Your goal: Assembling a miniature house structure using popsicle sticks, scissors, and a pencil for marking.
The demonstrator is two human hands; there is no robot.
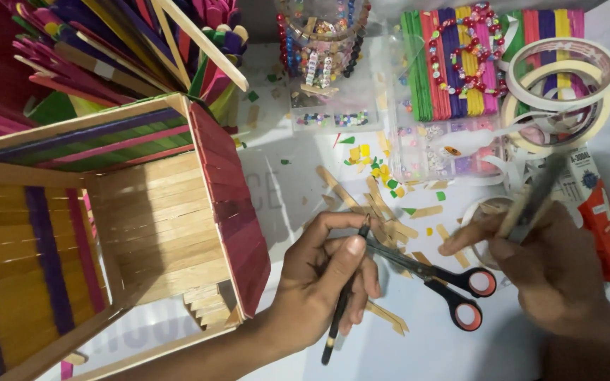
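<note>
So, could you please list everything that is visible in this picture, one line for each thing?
open-sided box of flat wooden craft sticks: one, natural with red and purple walls, left
loose coloured craft sticks: many, top left
black scissors with red-lined handles: one, centre table
rolls of pale tape: several, top right
clear bead boxes: several, top centre
left hand: holds thin black pencil
right hand: grip on blurred sticks

Stick-built box house, coloured craft sticks, tape rolls, bead bracelet, glue tube
</note>
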